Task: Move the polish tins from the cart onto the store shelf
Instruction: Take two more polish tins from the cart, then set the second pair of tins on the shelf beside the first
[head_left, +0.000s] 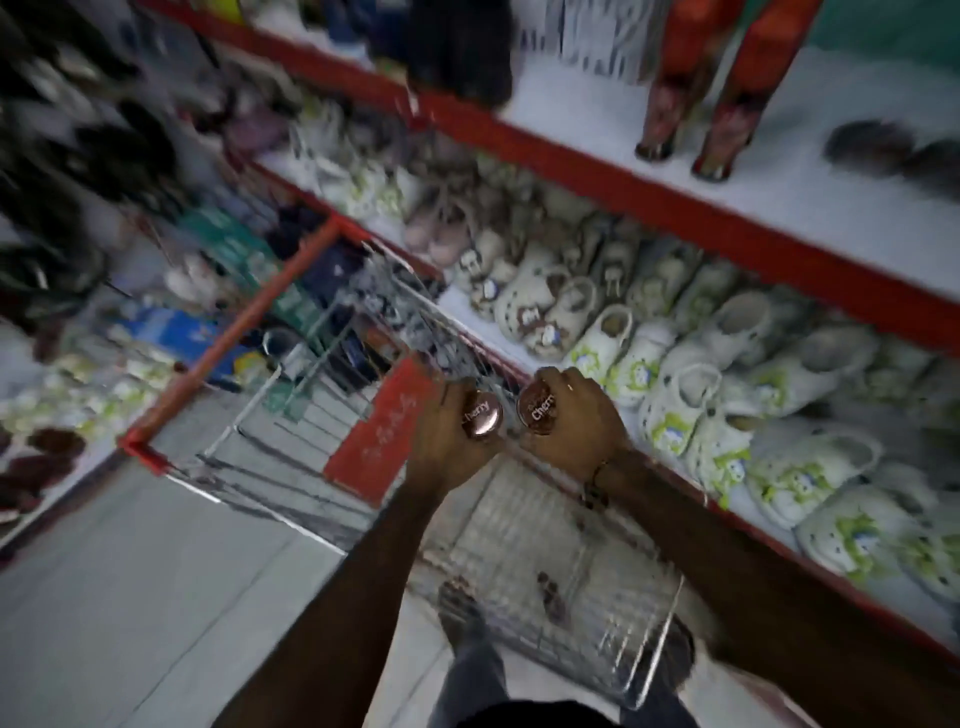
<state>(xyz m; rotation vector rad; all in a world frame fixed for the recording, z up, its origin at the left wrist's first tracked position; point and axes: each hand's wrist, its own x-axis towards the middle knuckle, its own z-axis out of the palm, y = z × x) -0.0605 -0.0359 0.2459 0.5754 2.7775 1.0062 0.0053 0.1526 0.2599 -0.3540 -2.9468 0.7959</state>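
My left hand (452, 447) grips a round brown polish tin (482, 414) with "Cherry" on its lid. My right hand (576, 415) grips a second brown polish tin (537, 409) of the same kind. Both tins are held side by side, lids toward the camera, above the wire cart (291, 395) with its red frame. The store shelf (831, 218), white with a red front edge, runs along the right, above and beyond my hands. The picture is blurred by motion.
Rows of white clogs (727, 364) fill the lower shelf right of the cart. Two orange spray cans (727, 104) and dark items stand on the upper shelf. Boxes and goods lie in the cart's far end. The grey floor (130, 597) lies to the left.
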